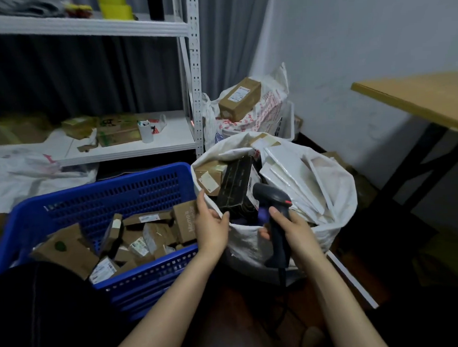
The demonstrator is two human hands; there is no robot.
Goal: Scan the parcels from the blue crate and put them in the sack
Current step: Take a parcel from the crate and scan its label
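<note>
Blue crate [104, 195] on the left holds jumbled brown parcels [157, 235]; just beside it, the white sack [250, 241] stands open, stuffed with boxes and flat envelopes. The left hand [212, 230] pinches the sack's near rim between thumb and fingers. The right hand [294, 231] is curled round the handle of a dark scanner [272, 195] above the sack.

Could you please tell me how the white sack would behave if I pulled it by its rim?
Probably floppy: the sack has a creased, sagging cloth wall. Likely heavy, since parcels fill it to the rim, so the rim may stretch before it slides.
</note>
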